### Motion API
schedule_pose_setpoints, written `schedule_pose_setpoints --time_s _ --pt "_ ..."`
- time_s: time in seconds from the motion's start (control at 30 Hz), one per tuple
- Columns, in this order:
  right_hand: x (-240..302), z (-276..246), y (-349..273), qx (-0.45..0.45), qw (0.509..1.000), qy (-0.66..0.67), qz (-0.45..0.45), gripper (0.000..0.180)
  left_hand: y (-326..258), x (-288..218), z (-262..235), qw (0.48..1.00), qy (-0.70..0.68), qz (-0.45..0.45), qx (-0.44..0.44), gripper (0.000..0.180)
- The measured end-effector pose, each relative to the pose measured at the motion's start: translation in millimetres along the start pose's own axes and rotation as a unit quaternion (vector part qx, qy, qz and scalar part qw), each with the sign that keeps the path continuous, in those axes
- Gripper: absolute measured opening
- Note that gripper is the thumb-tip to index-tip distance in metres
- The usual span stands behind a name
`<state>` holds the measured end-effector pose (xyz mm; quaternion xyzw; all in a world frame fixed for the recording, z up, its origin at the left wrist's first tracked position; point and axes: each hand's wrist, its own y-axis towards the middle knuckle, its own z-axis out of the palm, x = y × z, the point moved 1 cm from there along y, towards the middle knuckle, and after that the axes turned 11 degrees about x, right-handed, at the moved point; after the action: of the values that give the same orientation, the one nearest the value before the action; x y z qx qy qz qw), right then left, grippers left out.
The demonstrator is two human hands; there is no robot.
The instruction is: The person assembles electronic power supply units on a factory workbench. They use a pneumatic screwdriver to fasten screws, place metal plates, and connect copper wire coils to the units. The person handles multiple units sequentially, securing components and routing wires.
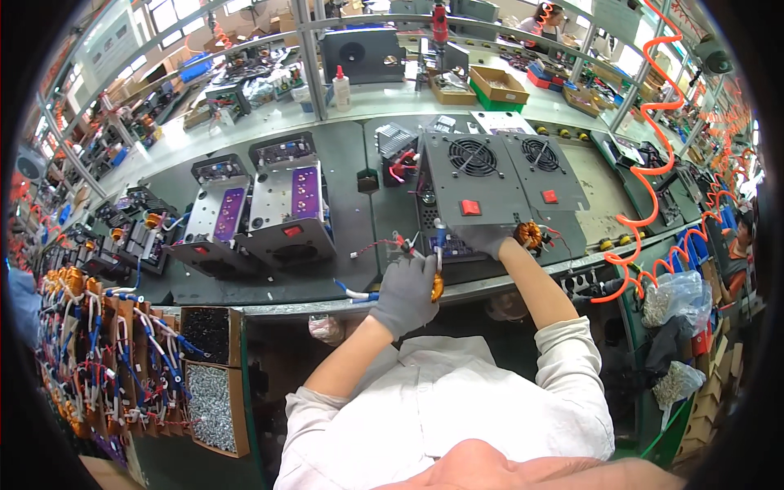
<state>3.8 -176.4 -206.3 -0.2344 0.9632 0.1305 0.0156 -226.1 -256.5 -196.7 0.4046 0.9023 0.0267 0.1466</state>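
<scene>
Two open grey chassis (269,208) sit uncovered at left; your left hand (406,290) pinches a small tool (436,273) (red wires nearby); your right hand (483,239) presses on the covered grey fan unit (478,184), apparently nearly assembled.

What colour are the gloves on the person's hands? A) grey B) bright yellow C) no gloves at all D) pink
A: both the left hand and the right hand wear grey gloves as they work at the open grey metal unit on the bench.
</scene>
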Motion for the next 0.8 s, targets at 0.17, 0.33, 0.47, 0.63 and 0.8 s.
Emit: schedule_pose_setpoints --time_s 0.17,0.33,0.47,0.63,0.8 --pt "-37 -7 -40 0.045 0.935 0.258 0.237 0.028 64 -13 8 0.995 0.023 0.036 0.085 0.064" --pt "-89 18 -41 -0.043 0.956 0.202 0.21 0.028 127 -18 5 0.987 -0.019 0.023 0.157 0.06" --pt "-109 45 -30 -0.075 0.964 0.18 0.182 0.028 141 -7 25 0.996 -0.013 0.051 0.066 0.067" --pt "-118 74 -21 -0.091 0.968 0.17 0.159 0.029 143 -10 14 0.991 0.015 0.006 0.133 0.061" --pt "-115 93 -10 -0.096 0.972 0.167 0.136 0.03 150 -4 34 0.991 0.013 0.006 0.13 0.062"
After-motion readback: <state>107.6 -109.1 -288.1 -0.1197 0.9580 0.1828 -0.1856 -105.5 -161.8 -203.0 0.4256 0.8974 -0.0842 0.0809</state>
